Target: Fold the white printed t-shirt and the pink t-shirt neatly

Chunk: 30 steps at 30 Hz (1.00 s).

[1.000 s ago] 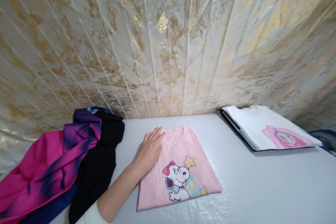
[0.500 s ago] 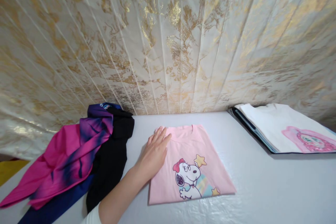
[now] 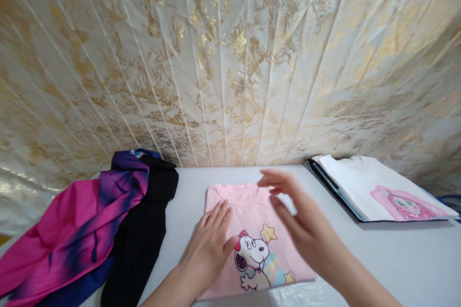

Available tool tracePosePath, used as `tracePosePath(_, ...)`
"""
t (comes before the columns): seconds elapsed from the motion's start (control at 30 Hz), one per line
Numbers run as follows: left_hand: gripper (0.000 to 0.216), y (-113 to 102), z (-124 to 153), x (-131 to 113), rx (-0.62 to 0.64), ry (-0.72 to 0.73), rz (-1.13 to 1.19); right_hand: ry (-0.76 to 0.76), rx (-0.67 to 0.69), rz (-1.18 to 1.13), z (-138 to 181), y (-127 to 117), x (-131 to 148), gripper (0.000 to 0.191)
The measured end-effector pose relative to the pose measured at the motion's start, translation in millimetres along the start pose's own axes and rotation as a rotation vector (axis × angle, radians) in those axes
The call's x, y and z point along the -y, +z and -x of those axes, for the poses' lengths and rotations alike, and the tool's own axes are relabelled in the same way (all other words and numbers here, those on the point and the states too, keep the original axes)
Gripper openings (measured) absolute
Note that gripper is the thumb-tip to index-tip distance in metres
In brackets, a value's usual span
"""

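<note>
A folded pink T-shirt [image 3: 248,204] with a cartoon dog print lies on the white table [image 3: 396,259] in front of me. My left hand [image 3: 211,242] rests flat on the shirt's left half, fingers stretched out. Above the shirt's right side hovers my right hand [image 3: 297,218], fingers spread, slightly blurred, holding nothing.
A loose heap of clothes lies at the left: a magenta and purple garment [image 3: 72,235] over a black one [image 3: 144,235]. A stack of folded shirts, topped by a white one with a pink print [image 3: 374,187], sits at the back right. A gold-patterned drape [image 3: 230,57] hangs behind the table.
My right hand has come into view over the pink shirt. My left hand has slid a little nearer to me along the shirt's left side.
</note>
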<state>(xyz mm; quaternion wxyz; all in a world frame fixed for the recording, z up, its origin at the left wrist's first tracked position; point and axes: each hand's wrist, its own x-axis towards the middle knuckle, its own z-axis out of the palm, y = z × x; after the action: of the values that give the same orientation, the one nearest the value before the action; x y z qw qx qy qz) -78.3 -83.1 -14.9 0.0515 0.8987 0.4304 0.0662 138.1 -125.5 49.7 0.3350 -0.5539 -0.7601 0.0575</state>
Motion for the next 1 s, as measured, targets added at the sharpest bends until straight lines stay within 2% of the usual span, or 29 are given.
tracePosePath(0.1,0.056,2.2,0.3,-0.8,-0.008,-0.003,0.012,-0.02,0.165,0.119,7.2,31.5,-3.4,0.052)
tracePosePath(0.2,0.055,1.4,1.1,2.0,-0.033,0.005,0.04,0.01,0.294,0.233,19.3,61.2,-9.1,0.055)
tracePosePath(0.3,0.056,-8.7,-5.0,11.7,-0.088,-0.063,0.06,0.015,0.354,0.261,28.8,71.0,-9.9,0.057)
tracePosePath(0.37,0.054,-19.5,-14.6,21.6,-0.119,-0.175,0.068,0.024,0.364,0.262,31.1,70.2,-8.3,0.058)
tracePosePath(0.5,0.04,-34.8,-40.0,40.7,-0.138,-0.362,0.08,0.03,0.345,0.231,27.4,64.5,-7.5,0.056)
tracePosePath(0.6,0.027,-35.2,-53.5,45.9,-0.131,-0.397,0.094,0.038,0.281,0.196,20.0,51.1,-15.1,0.049)
tracePosePath(0.7,0.018,-34.1,-57.6,43.8,-0.103,-0.429,0.106,0.123,0.207,0.188,13.8,26.7,-30.1,0.036)
tracePosePath(0.87,0.03,-45.6,-43.7,35.9,-0.033,-0.499,0.097,0.379,0.229,0.201,27.1,-10.6,-54.6,0.029)
tracePosePath(1.0,0.033,-56.1,-11.2,21.9,0.08,-0.484,0.108,0.49,0.327,0.039,55.1,-22.9,-61.9,0.028)
